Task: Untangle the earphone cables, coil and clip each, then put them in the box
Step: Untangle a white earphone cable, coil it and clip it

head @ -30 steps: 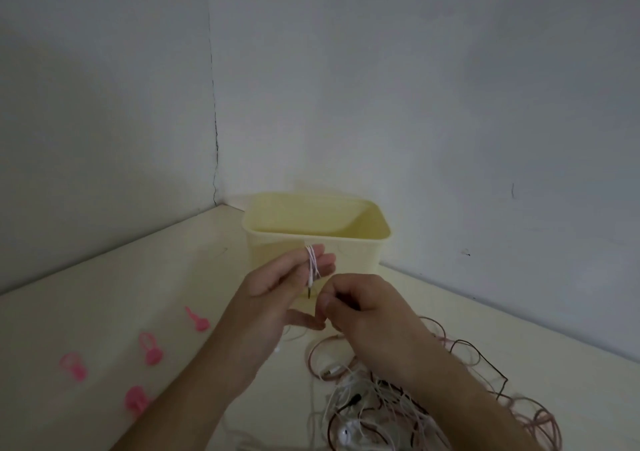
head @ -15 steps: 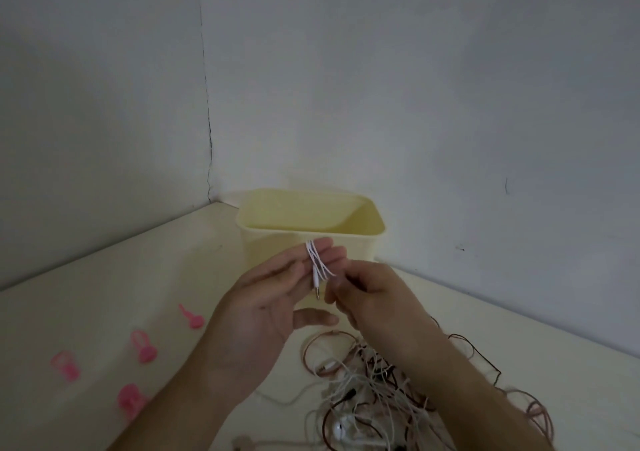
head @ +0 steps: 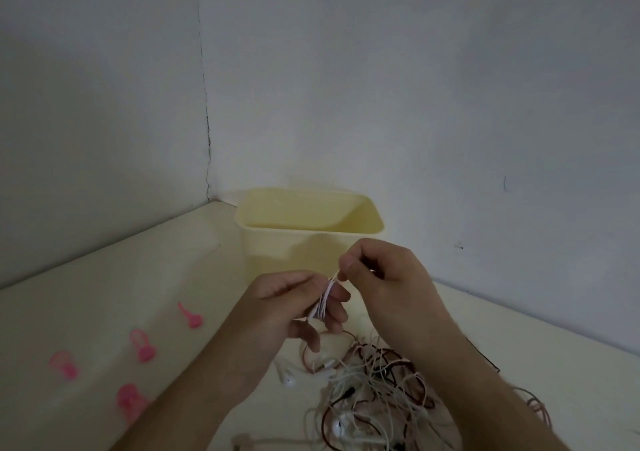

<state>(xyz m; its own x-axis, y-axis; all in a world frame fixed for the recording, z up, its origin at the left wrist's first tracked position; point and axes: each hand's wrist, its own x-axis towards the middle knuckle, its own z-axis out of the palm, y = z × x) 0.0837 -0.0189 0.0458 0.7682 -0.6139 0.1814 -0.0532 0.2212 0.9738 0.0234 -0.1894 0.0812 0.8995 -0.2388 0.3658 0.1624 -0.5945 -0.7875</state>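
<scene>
A white earphone cable (head: 324,297) is wound in several turns around the fingers of my left hand (head: 291,306), which holds the coil. My right hand (head: 382,275) pinches the free strand just above the coil, a little in front of the pale yellow box (head: 308,239). The box stands open at the back, near the wall corner. A tangle of white, brown and pink earphone cables (head: 374,388) lies on the table under my right forearm, with white earbuds (head: 287,378) at its left edge.
Several pink clips lie on the cream table at the left: one clip (head: 190,317) nearest the box, another clip (head: 142,345), and a third clip (head: 64,364) further left. Grey walls close the table behind and to the left.
My right hand has risen and moved right, drawing the strand up over the coil. My left hand has dropped a little and turned, with the coil still around its fingers.
</scene>
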